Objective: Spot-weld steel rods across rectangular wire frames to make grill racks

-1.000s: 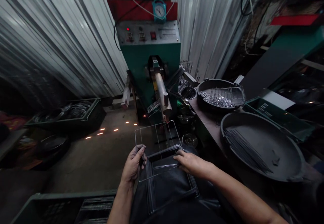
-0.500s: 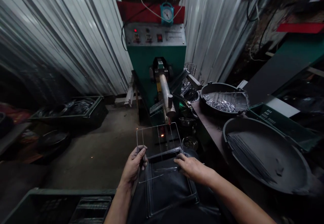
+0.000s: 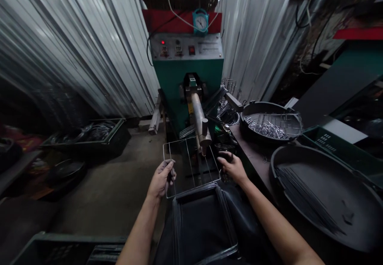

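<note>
My left hand (image 3: pixel 161 177) pinches the left side of a rectangular wire frame (image 3: pixel 190 161) with thin cross wires. The far part of this frame lies under the round metal arm (image 3: pixel 197 111) of a green machine (image 3: pixel 172 73), close to its copper-coloured tip (image 3: pixel 204 151). At the frame's right side is my right hand (image 3: pixel 233 168), thumb and fingers closed together; whatever they pinch is too thin to make out. Below both hands, a stack of similar wire frames (image 3: pixel 177 229) rests on a dark apron over my lap (image 3: pixel 203 225).
To the right, a round dark pan (image 3: pixel 317 173) holds long thin rods, and a second pan (image 3: pixel 260 107) holds short wire pieces. Green crates stand at the left (image 3: pixel 116 135) and lower left (image 3: pixel 74 239). A blue clock (image 3: pixel 200 20) hangs on the machine.
My right hand has moved from above the stack, where it had thin wires, forward and right to the frame's edge. The frame has tipped slightly. Sparks near the tip are gone.
</note>
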`<state>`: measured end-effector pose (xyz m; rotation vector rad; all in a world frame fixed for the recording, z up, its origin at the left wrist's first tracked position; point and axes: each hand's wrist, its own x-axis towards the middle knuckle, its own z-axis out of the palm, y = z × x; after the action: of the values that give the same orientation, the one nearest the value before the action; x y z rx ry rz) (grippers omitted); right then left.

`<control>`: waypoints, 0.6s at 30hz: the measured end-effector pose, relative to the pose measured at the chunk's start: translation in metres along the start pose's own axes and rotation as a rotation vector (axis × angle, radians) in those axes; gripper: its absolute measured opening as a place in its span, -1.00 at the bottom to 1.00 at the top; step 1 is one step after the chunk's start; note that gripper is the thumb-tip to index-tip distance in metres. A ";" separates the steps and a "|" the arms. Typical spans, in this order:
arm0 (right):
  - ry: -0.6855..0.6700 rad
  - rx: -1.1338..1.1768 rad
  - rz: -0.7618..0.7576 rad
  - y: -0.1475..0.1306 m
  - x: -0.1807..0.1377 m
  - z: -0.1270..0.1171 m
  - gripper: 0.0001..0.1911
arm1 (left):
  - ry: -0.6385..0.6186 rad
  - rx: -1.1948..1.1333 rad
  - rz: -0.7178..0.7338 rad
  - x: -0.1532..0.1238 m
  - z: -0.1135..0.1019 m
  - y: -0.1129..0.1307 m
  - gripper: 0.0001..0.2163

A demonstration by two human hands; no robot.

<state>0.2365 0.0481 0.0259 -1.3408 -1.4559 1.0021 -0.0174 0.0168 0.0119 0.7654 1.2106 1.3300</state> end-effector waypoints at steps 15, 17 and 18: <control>-0.288 0.172 0.123 -0.021 0.091 0.050 -0.81 | -0.018 -0.039 -0.003 0.078 -0.008 0.030 -0.68; -0.287 0.154 0.118 -0.024 0.096 0.052 -0.81 | -0.011 -0.051 -0.020 0.083 -0.010 0.031 -0.69; -0.288 0.147 0.114 -0.025 0.098 0.053 -0.81 | -0.007 -0.058 -0.027 0.085 -0.010 0.032 -0.69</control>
<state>0.1768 0.1438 0.0439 -1.2207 -1.4934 1.3954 -0.0506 0.1018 0.0215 0.7094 1.1680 1.3335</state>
